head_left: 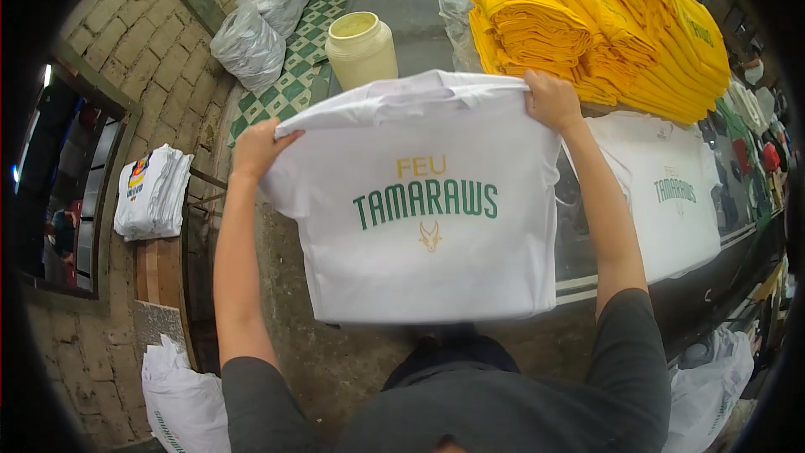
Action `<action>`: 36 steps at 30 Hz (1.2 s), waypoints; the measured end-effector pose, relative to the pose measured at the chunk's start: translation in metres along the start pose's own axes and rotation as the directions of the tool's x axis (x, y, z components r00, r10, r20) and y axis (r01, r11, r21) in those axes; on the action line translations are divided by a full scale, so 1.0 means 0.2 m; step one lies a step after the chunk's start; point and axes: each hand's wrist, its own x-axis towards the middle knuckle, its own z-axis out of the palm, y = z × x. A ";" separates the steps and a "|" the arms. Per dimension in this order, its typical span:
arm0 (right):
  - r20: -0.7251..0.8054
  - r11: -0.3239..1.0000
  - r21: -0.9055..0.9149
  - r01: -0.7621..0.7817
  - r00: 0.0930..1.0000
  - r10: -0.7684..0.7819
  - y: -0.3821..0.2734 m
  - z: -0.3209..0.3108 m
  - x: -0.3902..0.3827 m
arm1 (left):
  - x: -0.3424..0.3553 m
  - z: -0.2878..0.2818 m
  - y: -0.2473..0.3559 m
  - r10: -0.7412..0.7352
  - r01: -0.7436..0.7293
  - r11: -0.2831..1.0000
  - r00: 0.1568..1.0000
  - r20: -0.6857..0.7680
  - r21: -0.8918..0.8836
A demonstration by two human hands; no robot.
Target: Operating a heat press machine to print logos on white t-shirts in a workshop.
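Observation:
A white T-shirt (428,268) with yellow and green lettering and a small horned animal head hangs spread out before me, its print toward me. My left hand (258,149) grips it at the left shoulder, fingers closed on the cloth. At the opposite shoulder my right hand (553,102) is closed on the fabric too. Both arms reach forward, and the lower part of the shirt hangs over the floor. On the table to the right lies a second white T-shirt (671,226) with a like print, laid flat, partly behind my right forearm.
Stacked yellow shirts (537,29) cover the table's far right. A cream plastic jar (362,54) stands on the dark table (411,0). Grey plastic bags (251,42) sit on the checkered floor strip. Folded white shirts (155,193) are piled at left, and a plastic bag (713,386) lies lower right.

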 end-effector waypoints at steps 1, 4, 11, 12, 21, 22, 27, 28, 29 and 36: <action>-0.038 0.999 0.027 0.026 0.999 -0.025 0.02 0.09 -0.01 | 0.03 0.06 -0.02 -0.021 0.021 1.000 0.999 0.044 -0.004; 0.044 0.998 0.055 0.004 0.999 -0.006 0.09 0.29 -0.03 | 0.09 0.23 -0.07 0.008 -0.008 1.000 0.999 0.052 -0.007; -0.012 0.974 0.140 -0.175 0.984 0.179 0.16 0.81 -0.12 | 0.12 0.75 -0.12 -0.111 0.104 0.984 0.993 0.040 0.147; -0.018 0.947 0.156 -0.281 0.958 0.287 0.20 0.82 -0.24 | 0.02 0.80 -0.12 -0.123 0.118 0.983 0.992 0.025 0.138; 0.618 0.321 0.221 -0.921 0.386 0.684 0.15 0.58 -0.78 | -1.18 0.74 0.17 -0.755 0.729 0.606 0.653 0.056 -0.319; 0.622 0.252 0.318 -0.914 0.401 0.672 0.06 0.59 -0.73 | -1.24 0.74 0.22 -0.784 0.764 0.565 0.615 0.088 -0.312; 0.856 -0.511 0.461 -0.726 0.210 0.473 -0.10 0.56 -0.43 | -1.29 0.70 0.33 -0.780 0.760 0.594 0.624 0.041 -0.263; 0.924 -0.644 0.382 -0.662 0.255 0.286 -0.07 0.53 -0.40 | -1.28 0.69 0.34 -0.775 0.752 0.590 0.630 0.056 -0.294; 0.955 -0.791 0.243 -0.561 0.283 0.093 -0.04 0.49 -0.39 | -1.27 0.68 0.34 -0.758 0.728 0.598 0.650 0.060 -0.334; 0.500 -0.182 0.783 -0.594 0.429 0.752 0.21 0.52 -0.40 | -1.29 0.61 0.37 -0.794 0.784 0.510 0.587 0.157 -0.355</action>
